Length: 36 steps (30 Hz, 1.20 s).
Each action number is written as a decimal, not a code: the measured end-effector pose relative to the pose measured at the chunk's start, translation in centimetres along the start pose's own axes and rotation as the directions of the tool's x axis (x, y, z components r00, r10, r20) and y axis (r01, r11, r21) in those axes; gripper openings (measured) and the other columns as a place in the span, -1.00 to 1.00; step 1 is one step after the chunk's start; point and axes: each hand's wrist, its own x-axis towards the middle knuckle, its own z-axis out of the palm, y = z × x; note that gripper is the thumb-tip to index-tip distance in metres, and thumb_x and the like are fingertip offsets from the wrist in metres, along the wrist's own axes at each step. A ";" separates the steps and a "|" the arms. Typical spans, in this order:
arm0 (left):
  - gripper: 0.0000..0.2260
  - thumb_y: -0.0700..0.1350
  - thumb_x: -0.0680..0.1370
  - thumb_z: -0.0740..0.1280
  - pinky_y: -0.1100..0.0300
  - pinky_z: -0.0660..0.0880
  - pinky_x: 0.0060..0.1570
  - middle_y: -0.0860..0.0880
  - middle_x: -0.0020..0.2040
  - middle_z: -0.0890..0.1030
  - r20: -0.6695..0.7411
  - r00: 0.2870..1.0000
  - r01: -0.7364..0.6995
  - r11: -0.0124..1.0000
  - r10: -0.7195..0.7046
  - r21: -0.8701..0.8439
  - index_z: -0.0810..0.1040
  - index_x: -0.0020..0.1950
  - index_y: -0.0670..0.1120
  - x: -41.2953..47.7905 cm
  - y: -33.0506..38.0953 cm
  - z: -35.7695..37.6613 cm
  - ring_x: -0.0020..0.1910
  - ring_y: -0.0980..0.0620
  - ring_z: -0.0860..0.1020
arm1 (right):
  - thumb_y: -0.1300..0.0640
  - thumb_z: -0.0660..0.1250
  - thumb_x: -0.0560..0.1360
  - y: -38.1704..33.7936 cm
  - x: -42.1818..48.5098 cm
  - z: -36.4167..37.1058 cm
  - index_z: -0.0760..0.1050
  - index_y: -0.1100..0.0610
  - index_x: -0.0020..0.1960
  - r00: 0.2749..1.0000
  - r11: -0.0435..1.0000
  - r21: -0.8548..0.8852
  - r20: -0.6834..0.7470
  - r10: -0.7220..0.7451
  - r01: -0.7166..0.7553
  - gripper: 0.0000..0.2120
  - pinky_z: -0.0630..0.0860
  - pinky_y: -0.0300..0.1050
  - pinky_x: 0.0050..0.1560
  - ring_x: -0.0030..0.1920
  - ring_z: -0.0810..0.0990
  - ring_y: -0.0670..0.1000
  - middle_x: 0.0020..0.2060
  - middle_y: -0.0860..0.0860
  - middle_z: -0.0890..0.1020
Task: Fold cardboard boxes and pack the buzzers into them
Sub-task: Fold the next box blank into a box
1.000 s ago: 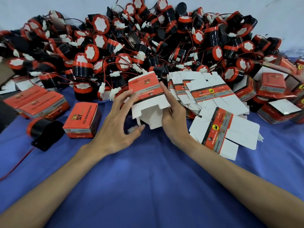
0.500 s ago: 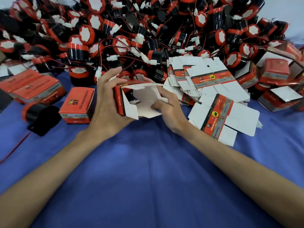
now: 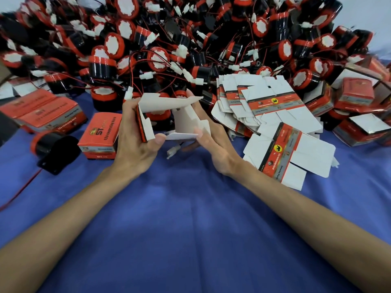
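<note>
Head view: my left hand point(image 3: 135, 142) grips the half-folded box point(image 3: 169, 115) above the blue cloth point(image 3: 190, 218), and my right hand point(image 3: 213, 142) pinches its flap. Push too hard and the flap could bend wrong.

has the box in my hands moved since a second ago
Yes. The box has been lifted and turned open-side toward the camera; it lay flat beside the flat box stack.

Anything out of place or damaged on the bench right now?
No damage shows. One oddity: a loose buzzer lies on its side on the blue cloth left of the closed box, apart from the pile. Both hands, left hand and right hand, hold a half-folded box.
</note>
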 end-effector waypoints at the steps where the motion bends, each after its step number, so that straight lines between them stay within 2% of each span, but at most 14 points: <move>1: -0.45 0.44 0.47 0.14 -0.09 0.54 0.03 0.34 0.19 0.37 -0.004 1.000 -0.001 1.000 0.001 -0.003 0.20 0.26 0.09 0.0 0.0 0.0 0.12 0.27 0.44 | -0.09 0.08 0.59 0.0 0.0 0.0 0.10 -0.18 0.50 1.000 1.000 0.001 0.014 -0.007 0.007 -0.51 0.57 0.28 0.01 0.08 0.57 0.26 0.28 0.16 0.51; 3: -0.47 0.41 0.49 0.14 -0.08 0.53 0.06 0.31 0.21 0.35 0.000 1.000 -0.024 1.000 0.024 -0.012 0.18 0.29 0.11 0.0 0.1 0.0 0.15 0.20 0.44 | -0.26 0.08 0.58 -0.1 0.1 -0.1 0.10 -0.27 0.49 1.000 1.000 0.013 0.026 0.005 -0.006 -0.50 0.57 0.16 0.06 0.17 0.55 0.12 0.31 0.10 0.48; 6: -0.49 0.41 0.50 0.14 -0.09 0.51 0.04 0.13 0.18 0.36 0.025 0.999 -0.032 0.999 0.033 -0.031 0.19 0.29 0.12 0.1 0.3 0.1 0.09 -0.04 0.47 | -0.37 0.07 0.53 -0.2 0.0 -0.2 0.04 -0.08 0.55 1.000 0.996 0.083 0.020 0.021 -0.023 -0.31 0.59 -0.12 -0.02 0.14 0.56 -0.06 0.31 0.10 0.43; 8: -0.46 0.42 0.49 0.14 -0.11 0.50 0.03 0.06 0.14 0.36 0.044 0.999 -0.016 0.999 0.017 -0.029 0.22 0.26 0.07 0.1 0.4 0.1 0.07 -0.09 0.46 | -0.42 0.06 0.50 -0.3 0.1 -0.2 0.08 -0.20 0.50 0.998 0.987 0.143 0.023 0.066 -0.068 -0.35 0.60 -0.06 -0.01 0.09 0.60 -0.03 0.28 0.07 0.48; 10: -0.44 0.43 0.49 0.13 -0.08 0.50 0.04 0.05 0.12 0.35 0.050 0.998 -0.023 1.000 0.024 -0.019 0.23 0.25 0.03 0.2 0.5 0.0 0.07 -0.01 0.45 | -0.48 0.04 0.45 -0.5 0.2 -0.1 0.13 -0.28 0.45 0.993 0.976 0.183 0.016 0.119 -0.120 -0.38 0.60 0.01 0.01 0.10 0.61 0.09 0.24 -0.01 0.54; 12: -0.43 0.44 0.48 0.13 0.02 0.50 0.04 0.04 0.13 0.34 0.050 0.998 -0.035 0.999 0.036 -0.019 0.23 0.25 0.04 0.2 0.6 -0.1 0.07 0.01 0.44 | -0.49 0.04 0.44 -0.5 0.4 -0.1 0.14 -0.18 0.50 0.990 0.972 0.189 0.000 0.144 -0.142 -0.28 0.61 0.03 0.01 0.17 0.58 0.18 0.26 -0.05 0.53; 14: -0.48 0.39 0.49 0.16 0.09 0.51 0.04 0.04 0.15 0.33 0.046 0.997 -0.065 0.998 0.066 -0.016 0.22 0.26 0.06 0.1 0.6 -0.2 0.08 -0.04 0.44 | -0.45 0.04 0.47 -0.6 0.3 -0.1 0.13 0.04 0.55 0.991 0.976 0.175 0.005 0.132 -0.130 -0.18 0.60 0.00 -0.02 0.18 0.57 0.16 0.32 0.06 0.48; 17: -0.57 0.05 0.42 0.24 0.01 0.54 0.03 0.19 0.21 0.35 0.015 0.995 -0.094 0.995 0.094 -0.014 0.24 0.24 0.02 0.1 0.6 -0.1 0.13 0.09 0.45 | -0.39 0.08 0.51 -0.8 0.1 -0.2 0.13 0.17 0.54 0.996 0.986 0.143 0.034 0.077 -0.081 -0.18 0.59 -0.03 -0.03 0.14 0.57 0.11 0.28 0.06 0.48; 20: -0.57 0.02 0.46 0.29 0.31 0.48 0.08 0.41 0.23 0.34 0.006 0.994 -0.108 0.994 0.108 0.001 0.26 0.26 -0.06 0.2 0.2 0.2 0.16 0.31 0.44 | -0.28 0.22 0.49 -0.7 0.0 -0.2 0.15 0.13 0.51 0.997 0.997 0.065 0.056 0.044 -0.047 -0.25 0.56 0.24 0.02 0.12 0.54 0.22 0.19 0.05 0.51; 24: -0.51 0.27 0.56 0.21 0.19 0.43 0.15 0.09 0.22 0.38 0.017 0.988 -0.154 0.985 0.153 0.077 0.30 0.30 -0.05 0.1 -0.1 0.1 0.20 0.22 0.42 | -0.03 0.33 0.45 -0.6 0.0 0.4 0.18 0.20 0.45 0.998 0.999 -0.047 -0.058 0.021 -0.024 -0.33 0.54 0.27 0.01 0.12 0.56 0.12 0.17 0.07 0.53; 28: -0.32 0.25 0.57 0.20 0.28 0.43 0.19 -0.03 0.25 0.35 0.040 0.990 -0.141 0.984 0.138 0.106 0.28 0.36 -0.34 0.1 0.1 0.4 0.26 0.20 0.39 | 0.06 0.35 0.47 -0.7 0.0 0.6 0.17 0.10 0.39 0.986 0.996 -0.065 -0.152 -0.072 0.063 -0.42 0.59 0.20 -0.01 0.20 0.54 0.07 0.33 0.05 0.42; 30: -0.35 0.24 0.58 0.19 0.28 0.40 0.22 -0.17 0.23 0.35 0.049 0.984 -0.178 0.973 0.173 0.144 0.31 0.34 -0.34 0.1 0.0 0.3 0.28 0.24 0.34 | 0.08 0.33 0.50 -0.8 0.0 0.5 0.18 0.03 0.37 0.980 0.991 -0.089 -0.166 -0.110 0.097 -0.48 0.61 0.18 -0.03 0.21 0.54 0.09 0.37 0.11 0.40; 33: -0.50 0.23 0.59 0.19 0.19 0.35 0.22 -0.17 0.17 0.36 0.032 0.978 -0.208 0.970 0.205 0.128 0.35 0.24 -0.18 0.3 -0.3 0.0 0.25 0.15 0.35 | 0.08 0.29 0.53 -0.6 0.1 0.4 0.28 0.03 0.33 0.972 0.975 -0.173 -0.168 -0.167 0.138 -0.60 0.57 0.21 0.04 0.26 0.52 0.06 0.40 0.18 0.40; 36: -0.62 0.13 0.59 0.26 0.19 0.32 0.22 -0.06 0.18 0.33 0.041 0.964 -0.267 0.953 0.264 0.142 0.34 0.18 -0.15 0.3 -0.8 0.0 0.25 0.16 0.34 | 0.10 0.26 0.56 -0.3 0.1 0.5 0.41 0.08 0.29 0.973 0.958 -0.228 -0.113 -0.202 0.172 -0.69 0.60 0.20 0.01 0.27 0.53 0.20 0.42 0.25 0.36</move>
